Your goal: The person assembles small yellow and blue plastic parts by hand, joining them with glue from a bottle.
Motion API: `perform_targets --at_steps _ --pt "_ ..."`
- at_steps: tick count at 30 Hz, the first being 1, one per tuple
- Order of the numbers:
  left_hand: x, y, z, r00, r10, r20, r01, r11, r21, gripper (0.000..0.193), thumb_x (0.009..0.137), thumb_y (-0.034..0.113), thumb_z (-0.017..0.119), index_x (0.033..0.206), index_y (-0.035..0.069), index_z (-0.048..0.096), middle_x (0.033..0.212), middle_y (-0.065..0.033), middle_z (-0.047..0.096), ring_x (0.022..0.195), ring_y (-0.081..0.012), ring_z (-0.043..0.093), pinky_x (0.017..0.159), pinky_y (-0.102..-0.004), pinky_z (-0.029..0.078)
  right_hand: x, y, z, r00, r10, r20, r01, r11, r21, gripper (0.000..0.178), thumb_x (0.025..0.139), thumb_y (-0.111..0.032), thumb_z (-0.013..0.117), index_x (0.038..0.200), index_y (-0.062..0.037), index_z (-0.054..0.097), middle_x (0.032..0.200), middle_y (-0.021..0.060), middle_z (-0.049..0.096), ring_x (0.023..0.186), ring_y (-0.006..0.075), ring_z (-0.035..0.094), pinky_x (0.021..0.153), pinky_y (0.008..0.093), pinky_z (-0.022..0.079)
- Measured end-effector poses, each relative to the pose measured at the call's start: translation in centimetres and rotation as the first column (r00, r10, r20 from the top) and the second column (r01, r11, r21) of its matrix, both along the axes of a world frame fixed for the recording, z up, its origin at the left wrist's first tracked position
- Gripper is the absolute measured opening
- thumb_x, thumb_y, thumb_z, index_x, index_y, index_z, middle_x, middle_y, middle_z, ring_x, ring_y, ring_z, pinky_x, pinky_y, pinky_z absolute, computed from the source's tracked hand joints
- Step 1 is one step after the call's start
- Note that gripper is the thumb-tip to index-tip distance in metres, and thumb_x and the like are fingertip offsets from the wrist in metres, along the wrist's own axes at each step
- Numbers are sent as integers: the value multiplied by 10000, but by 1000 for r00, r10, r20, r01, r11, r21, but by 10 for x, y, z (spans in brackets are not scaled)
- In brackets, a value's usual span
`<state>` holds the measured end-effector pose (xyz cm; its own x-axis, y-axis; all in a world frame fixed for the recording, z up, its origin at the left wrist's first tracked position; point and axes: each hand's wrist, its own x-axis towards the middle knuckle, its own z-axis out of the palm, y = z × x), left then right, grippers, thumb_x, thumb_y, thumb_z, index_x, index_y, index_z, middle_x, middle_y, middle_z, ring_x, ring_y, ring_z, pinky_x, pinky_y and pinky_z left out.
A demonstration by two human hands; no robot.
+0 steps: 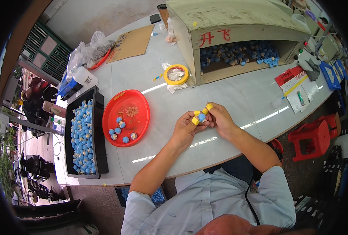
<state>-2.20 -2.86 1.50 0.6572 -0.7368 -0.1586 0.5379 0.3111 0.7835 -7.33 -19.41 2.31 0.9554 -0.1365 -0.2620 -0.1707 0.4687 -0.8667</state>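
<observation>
In front of my chest, above the table, my left hand (pixel 184 129) and my right hand (pixel 222 120) come together around a small blue rounded piece (pixel 201 117). Both are closed, with thumbs and fingertips pinched about it. Yellow wraps cover several of the fingertips. The fingers hide part of the piece, so its finer shape is not visible. To the left, a red round tray (pixel 118 102) with a flower print holds several similar blue balls (pixel 122 124) with pale, uneven patches.
Beyond the tray stands a black bin (pixel 101 147) full of blue balls. A greenish box (pixel 189 51) with an open front holds many more blue pieces. Yellow tape (pixel 166 76), cardboard (pixel 132 44) and a red-and-white card (pixel 289 79) lie on the table (pixel 162 102). Red stools (pixel 312 139) stand at right.
</observation>
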Motion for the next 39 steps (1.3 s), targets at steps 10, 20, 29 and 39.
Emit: perform_targets --at_steps 10,20,29,39 --pt "-2 1 6 995 88 -43 -90 994 -69 278 943 159 630 1182 59 528 1193 -128 625 1054 -200 638 870 -274 544 -11 1 7 966 -115 231 165 964 -209 226 999 -226 544 845 -60 542 694 -11 542 560 43 459 497 191 364" --pt "-2 -3 2 976 212 55 -210 977 -40 255 924 94 648 1141 39 527 1274 -138 581 1106 -175 604 934 -313 526 -13 16 6 957 -45 288 143 933 -330 81 930 6 568 1006 27 549 905 50 623 754 86 609 689 224 517" --pt "6 6 -2 964 150 218 -181 975 128 303 940 122 633 1208 11 544 1234 -135 613 1083 -201 629 863 -308 547 -11 10 -1 941 -17 337 156 907 -391 104 923 10 568 1024 29 552 926 54 619 796 72 589 710 224 510" --pt "9 9 8 968 63 244 -129 956 265 291 931 51 623 1188 -72 563 1095 -150 659 940 -200 683 766 -257 570 -9 2 8 972 124 201 -27 903 -429 93 911 22 566 1000 9 546 890 31 607 701 32 552 606 192 465"
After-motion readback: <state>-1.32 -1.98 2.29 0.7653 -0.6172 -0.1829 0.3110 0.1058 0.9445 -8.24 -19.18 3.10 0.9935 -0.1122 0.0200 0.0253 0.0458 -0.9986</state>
